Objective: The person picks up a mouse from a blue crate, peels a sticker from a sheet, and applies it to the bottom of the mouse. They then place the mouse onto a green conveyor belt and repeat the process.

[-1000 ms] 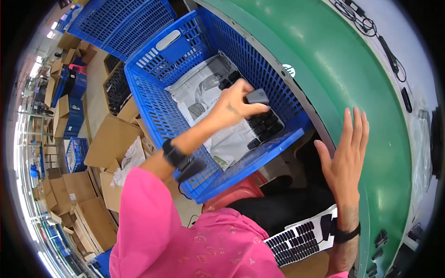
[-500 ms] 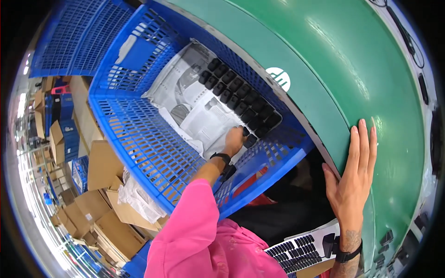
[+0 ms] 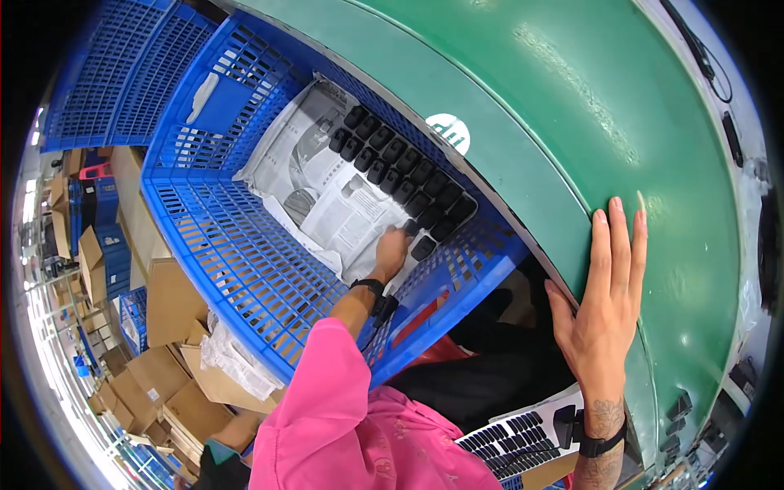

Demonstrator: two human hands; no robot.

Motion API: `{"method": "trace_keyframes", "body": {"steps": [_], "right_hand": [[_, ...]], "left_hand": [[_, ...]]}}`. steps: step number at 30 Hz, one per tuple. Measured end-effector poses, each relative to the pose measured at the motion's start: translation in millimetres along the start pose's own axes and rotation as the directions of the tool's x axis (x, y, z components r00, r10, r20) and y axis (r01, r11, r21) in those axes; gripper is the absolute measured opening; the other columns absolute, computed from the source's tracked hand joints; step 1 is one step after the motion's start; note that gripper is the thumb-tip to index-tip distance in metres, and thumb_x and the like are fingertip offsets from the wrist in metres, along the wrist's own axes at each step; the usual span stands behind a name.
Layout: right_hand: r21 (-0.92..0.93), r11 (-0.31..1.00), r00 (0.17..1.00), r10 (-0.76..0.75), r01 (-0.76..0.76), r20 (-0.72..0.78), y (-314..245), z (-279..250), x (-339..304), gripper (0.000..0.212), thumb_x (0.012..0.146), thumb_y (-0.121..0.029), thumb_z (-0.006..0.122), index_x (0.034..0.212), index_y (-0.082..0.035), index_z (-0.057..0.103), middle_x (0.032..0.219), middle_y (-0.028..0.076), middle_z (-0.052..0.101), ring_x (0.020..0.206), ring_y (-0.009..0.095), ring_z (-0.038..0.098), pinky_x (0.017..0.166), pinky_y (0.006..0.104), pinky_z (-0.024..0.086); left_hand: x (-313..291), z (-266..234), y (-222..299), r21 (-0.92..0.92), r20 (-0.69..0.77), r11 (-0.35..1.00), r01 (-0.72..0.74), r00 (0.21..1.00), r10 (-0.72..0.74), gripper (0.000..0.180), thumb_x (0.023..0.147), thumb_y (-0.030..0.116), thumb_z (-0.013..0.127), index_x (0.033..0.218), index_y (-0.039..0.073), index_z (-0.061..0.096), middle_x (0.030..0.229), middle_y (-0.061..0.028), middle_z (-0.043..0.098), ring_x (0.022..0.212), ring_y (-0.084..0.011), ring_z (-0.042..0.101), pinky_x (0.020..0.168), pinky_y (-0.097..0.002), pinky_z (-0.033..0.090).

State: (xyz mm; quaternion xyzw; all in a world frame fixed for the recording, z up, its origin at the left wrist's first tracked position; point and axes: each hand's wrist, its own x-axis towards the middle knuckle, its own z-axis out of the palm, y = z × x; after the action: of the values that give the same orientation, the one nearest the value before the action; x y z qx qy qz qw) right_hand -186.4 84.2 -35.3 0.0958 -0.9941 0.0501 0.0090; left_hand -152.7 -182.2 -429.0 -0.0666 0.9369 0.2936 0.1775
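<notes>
My left hand (image 3: 393, 251) reaches down into a blue plastic crate (image 3: 245, 245), fingers closed on a small black block (image 3: 411, 228) at the near end of two rows of black blocks (image 3: 400, 175). The rows lie on printed white paper (image 3: 327, 188) lining the crate's floor. A black watch sits on that wrist, and the sleeve is pink. My right hand (image 3: 604, 302) rests flat and open on the edge of the green conveyor belt (image 3: 572, 122), holding nothing. It wears a black wristband.
A second blue crate (image 3: 106, 73) stands at the upper left. Cardboard boxes (image 3: 163, 359) and crumpled plastic lie on the floor at the lower left. Black cables (image 3: 710, 65) and small black parts (image 3: 682, 404) lie along the belt's far side. A white sticker (image 3: 447, 131) marks the belt.
My left hand has gone from holding a black block above the crate to reaching deep onto its floor, at the end of the rows. My right hand stays on the belt's edge.
</notes>
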Motion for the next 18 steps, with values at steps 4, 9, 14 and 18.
{"method": "trace_keyframes", "body": {"steps": [4, 9, 14, 18], "right_hand": [[0.009, 1.0, 1.0, -0.003, 0.003, -0.004, -0.4, -0.8, -0.2, 0.084, 0.065, -0.002, 0.073, 0.14, -0.002, 0.036, 0.148, 0.015, 0.032, 0.139, 0.038, 0.024, 0.112, 0.0438, 0.028], [0.062, 0.998, 1.0, -0.02, 0.02, -0.01, -2.8, -1.5, -0.5, 0.084, 0.064, -0.005, 0.076, 0.139, -0.001, 0.037, 0.146, 0.015, 0.034, 0.139, 0.038, 0.024, 0.112, 0.0429, 0.028], [0.05, 0.999, 1.0, 0.023, -0.022, -0.019, 8.3, -5.6, -8.3, 0.084, 0.064, -0.007, 0.076, 0.138, -0.001, 0.037, 0.146, 0.015, 0.033, 0.139, 0.037, 0.024, 0.113, 0.0424, 0.027], [0.06, 0.993, 0.984, -0.096, 0.106, -0.151, 10.5, 8.9, -5.9, 0.078, 0.063, -0.01, 0.075, 0.133, 0.0, 0.043, 0.14, 0.02, 0.04, 0.137, 0.039, 0.029, 0.113, 0.048, 0.024]], "left_hand": [[9.8, -8.8, 4.3, 0.02, -0.011, 0.994, -0.108, 0.994, 0.108, 0.025, 0.077, 0.02, 0.068, 0.087, -0.003, 0.065, 0.094, -0.0233, 0.06, 0.085, -0.0421, 0.06, 0.077, -0.0481, 0.049], [7.5, -8.9, 2.9, 0.088, 0.042, 0.992, -0.086, 0.996, 0.083, 0.026, 0.075, 0.02, 0.071, 0.091, 0.0, 0.066, 0.089, -0.0252, 0.063, 0.082, -0.0419, 0.062, 0.073, -0.0489, 0.049], [16.9, 10.1, 16.6, 0.059, 0.072, 0.992, -0.115, 0.991, 0.11, 0.026, 0.074, 0.021, 0.071, 0.09, 0.001, 0.067, 0.089, -0.0255, 0.063, 0.084, -0.0421, 0.061, 0.075, -0.0489, 0.048], [31.2, 30.6, -57.4, 0.273, 0.057, 0.875, -0.4, 0.914, 0.401, 0.023, 0.075, 0.021, 0.068, 0.082, 0.001, 0.061, 0.083, -0.0222, 0.061, 0.078, -0.0415, 0.057, 0.068, -0.0513, 0.043]]}}
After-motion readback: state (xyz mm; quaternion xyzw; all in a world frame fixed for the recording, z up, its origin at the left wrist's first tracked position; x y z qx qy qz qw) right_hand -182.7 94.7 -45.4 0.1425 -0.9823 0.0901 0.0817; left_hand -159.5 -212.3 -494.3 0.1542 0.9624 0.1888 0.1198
